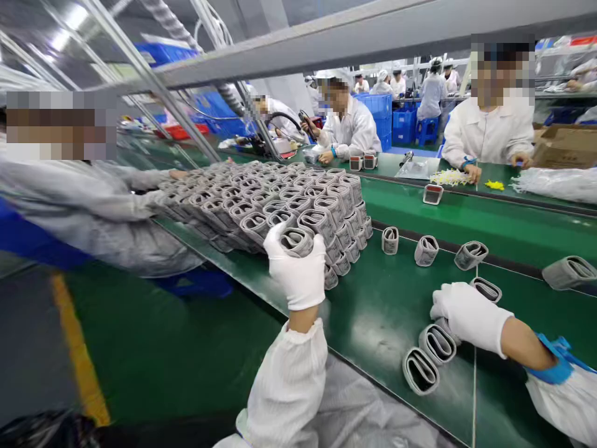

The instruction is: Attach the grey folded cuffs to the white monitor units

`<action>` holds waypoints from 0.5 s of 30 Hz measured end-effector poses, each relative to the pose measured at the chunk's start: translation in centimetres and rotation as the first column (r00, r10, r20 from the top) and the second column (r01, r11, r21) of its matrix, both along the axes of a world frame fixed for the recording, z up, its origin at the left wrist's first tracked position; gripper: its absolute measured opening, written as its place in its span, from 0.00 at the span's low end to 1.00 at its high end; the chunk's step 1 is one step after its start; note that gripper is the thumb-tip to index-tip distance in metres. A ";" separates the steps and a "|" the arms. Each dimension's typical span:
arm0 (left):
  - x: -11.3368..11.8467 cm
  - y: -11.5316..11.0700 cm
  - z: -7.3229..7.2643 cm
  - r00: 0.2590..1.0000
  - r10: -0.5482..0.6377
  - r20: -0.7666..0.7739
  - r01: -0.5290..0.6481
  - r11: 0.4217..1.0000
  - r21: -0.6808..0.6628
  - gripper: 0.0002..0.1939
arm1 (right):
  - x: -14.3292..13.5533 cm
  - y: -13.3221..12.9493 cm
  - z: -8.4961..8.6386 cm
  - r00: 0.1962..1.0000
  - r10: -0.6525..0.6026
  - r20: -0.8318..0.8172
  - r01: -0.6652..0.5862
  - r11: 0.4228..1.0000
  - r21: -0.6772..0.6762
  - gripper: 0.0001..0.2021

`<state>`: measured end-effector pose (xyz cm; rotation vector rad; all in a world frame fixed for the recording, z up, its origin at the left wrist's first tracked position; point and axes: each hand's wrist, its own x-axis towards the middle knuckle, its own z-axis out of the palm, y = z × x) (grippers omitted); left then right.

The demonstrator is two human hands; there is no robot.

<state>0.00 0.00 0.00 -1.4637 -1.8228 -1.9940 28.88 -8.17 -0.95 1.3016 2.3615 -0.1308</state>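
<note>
My left hand [298, 267], in a white glove, is closed around a rolled grey fabric cuff [297, 242] at the near front of a large stack. The stack of rolled cuffs [321, 218] rises in several layers on the green table. On the right, my gloved right hand [471, 317] has its fingers curled down over a rolled cuff [448, 330], which it mostly hides. Two more rolled cuffs [437, 344] stand in line just in front of it, nearer me. Another cuff [485, 289] lies just behind that hand.
Several single cuffs [426, 251] stand along the table's far side. Beyond a dark rail, a small device with a screen [433, 194] sits on the green belt [489, 214]. A co-worker [93, 205] reaches to the stack from the left; others sit opposite. A metal beam [326, 43] crosses overhead.
</note>
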 end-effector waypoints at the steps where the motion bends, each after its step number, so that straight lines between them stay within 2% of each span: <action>1: 0.1 -0.1 -0.2 0.999 0.012 -0.038 -0.013 0.999 -0.038 0.34 | 0.0 -0.1 0.2 1.000 -0.007 0.003 0.007 1.000 0.001 0.13; 5: 0.2 -0.6 -0.6 0.982 0.083 -0.169 -0.112 0.979 -0.172 0.45 | 0.0 -0.4 0.5 1.000 -0.008 0.026 0.008 1.000 0.002 0.15; 8: -0.5 -0.9 -0.3 0.963 0.128 -0.236 -0.188 0.950 -0.251 0.51 | -0.1 -0.5 0.3 0.999 0.012 0.044 -0.012 1.000 0.011 0.16; 12: -2.2 -1.0 0.3 0.948 0.087 -0.305 -0.183 0.936 -0.300 0.49 | 0.1 -0.7 0.0 0.999 0.035 0.002 -0.035 0.997 0.076 0.19; 15: -3.5 -0.9 0.5 0.953 0.019 -0.303 -0.115 0.946 -0.303 0.45 | 0.2 -0.7 0.1 0.998 0.053 -0.042 -0.048 0.993 0.109 0.20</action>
